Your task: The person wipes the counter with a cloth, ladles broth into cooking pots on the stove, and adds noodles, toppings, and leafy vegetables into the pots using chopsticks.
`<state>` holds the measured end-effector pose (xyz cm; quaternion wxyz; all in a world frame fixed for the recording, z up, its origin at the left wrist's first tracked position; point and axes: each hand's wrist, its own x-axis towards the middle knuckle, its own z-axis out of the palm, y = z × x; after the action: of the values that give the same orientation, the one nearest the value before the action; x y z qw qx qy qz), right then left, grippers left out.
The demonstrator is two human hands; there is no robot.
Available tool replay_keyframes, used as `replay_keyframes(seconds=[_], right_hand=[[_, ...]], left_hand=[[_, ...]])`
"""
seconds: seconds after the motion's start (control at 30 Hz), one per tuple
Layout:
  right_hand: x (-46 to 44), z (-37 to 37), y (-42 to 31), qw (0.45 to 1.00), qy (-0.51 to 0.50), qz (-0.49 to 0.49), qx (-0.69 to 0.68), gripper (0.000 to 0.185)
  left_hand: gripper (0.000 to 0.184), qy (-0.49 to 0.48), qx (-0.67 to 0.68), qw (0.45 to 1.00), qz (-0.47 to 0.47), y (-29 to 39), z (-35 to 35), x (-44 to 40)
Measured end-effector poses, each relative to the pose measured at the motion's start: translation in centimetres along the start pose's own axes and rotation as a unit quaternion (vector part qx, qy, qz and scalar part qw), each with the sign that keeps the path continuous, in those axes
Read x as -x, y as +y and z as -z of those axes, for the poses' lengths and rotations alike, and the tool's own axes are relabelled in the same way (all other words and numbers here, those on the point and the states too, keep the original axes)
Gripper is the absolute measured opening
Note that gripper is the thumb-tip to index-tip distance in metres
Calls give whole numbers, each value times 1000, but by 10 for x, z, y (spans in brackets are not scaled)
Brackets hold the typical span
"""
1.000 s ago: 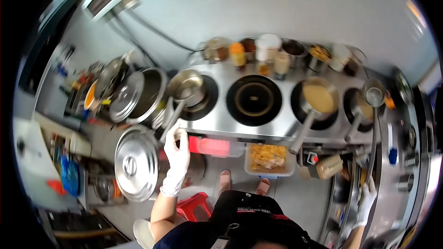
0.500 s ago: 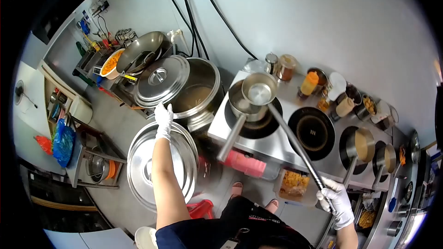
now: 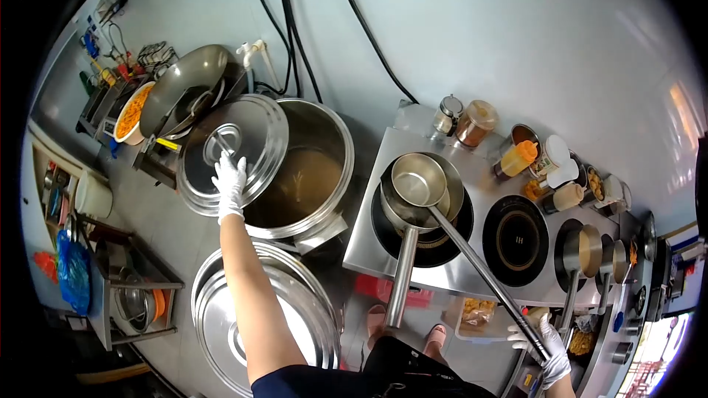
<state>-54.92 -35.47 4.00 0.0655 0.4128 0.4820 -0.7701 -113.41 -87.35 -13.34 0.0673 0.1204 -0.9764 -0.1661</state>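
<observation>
My left hand (image 3: 231, 180), in a white glove, reaches over a steel lid (image 3: 262, 133), its outstretched fingers close to the lid's handle (image 3: 223, 140). The lid lies tilted across the left part of a big stockpot (image 3: 341, 169) with brown liquid (image 3: 313, 173) inside. My right hand (image 3: 549, 350), also gloved, is around the end of the long handle of a ladle (image 3: 487, 276); some of its fingers are partly hidden. The ladle's empty bowl (image 3: 419, 179) sits over a saucepan (image 3: 405, 214) on the left hob.
More large steel lids (image 3: 214, 324) are stacked below the stockpot. Sauce bottles (image 3: 516, 158) and jars (image 3: 477, 123) line the back of the counter. Saucepans (image 3: 582, 250) stand on the right hobs. A wok (image 3: 184, 77) and a bowl of orange food (image 3: 133, 114) are at far left.
My left hand has moved from the lid's near edge up towards its handle. My right hand and the ladle's handle end have moved lower. The view has shifted closer to the stockpot.
</observation>
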Motion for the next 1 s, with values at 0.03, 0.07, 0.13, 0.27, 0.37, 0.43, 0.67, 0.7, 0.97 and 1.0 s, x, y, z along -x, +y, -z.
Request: replay_keyframes(seconds=[0.03, 0.07, 0.13, 0.27, 0.37, 0.43, 0.67, 0.7, 0.97, 1.0], right_hand=[[-5, 14, 11, 998, 5, -8, -62, 71], [-8, 25, 19, 992, 8, -19, -124, 69], [-12, 42, 31, 993, 35, -17, -109, 55], [-27, 77, 74, 989, 58, -68, -120, 44], [-26, 47, 83, 994, 83, -66, -18, 46], [-26, 38, 85, 995, 62, -77, -18, 44], [-14, 64, 115, 993, 59, -104, -23, 38], [-11, 69, 121, 993, 50, -108, -20, 39], [-3, 155, 180, 986, 44, -146, -61, 37], [0, 165, 189, 983, 66, -157, -70, 36]], left_hand=[[75, -14, 6, 1000, 8, 6, 1, -3], [74, 6, -9, 1000, 5, 10, -6, -7], [70, 21, 6, 1000, -2, 13, -7, -6], [61, -18, 9, 994, -112, 34, -5, 22], [64, -74, 2, 982, -176, 59, -7, 62], [69, -70, -44, 973, -215, 72, -18, 81], [66, -52, -107, 961, -249, 103, -32, 94], [61, -48, -112, 965, -232, 110, -24, 98], [53, -64, -129, 922, -361, 154, 0, 166], [55, -4, -150, 939, -310, 140, -27, 184]])
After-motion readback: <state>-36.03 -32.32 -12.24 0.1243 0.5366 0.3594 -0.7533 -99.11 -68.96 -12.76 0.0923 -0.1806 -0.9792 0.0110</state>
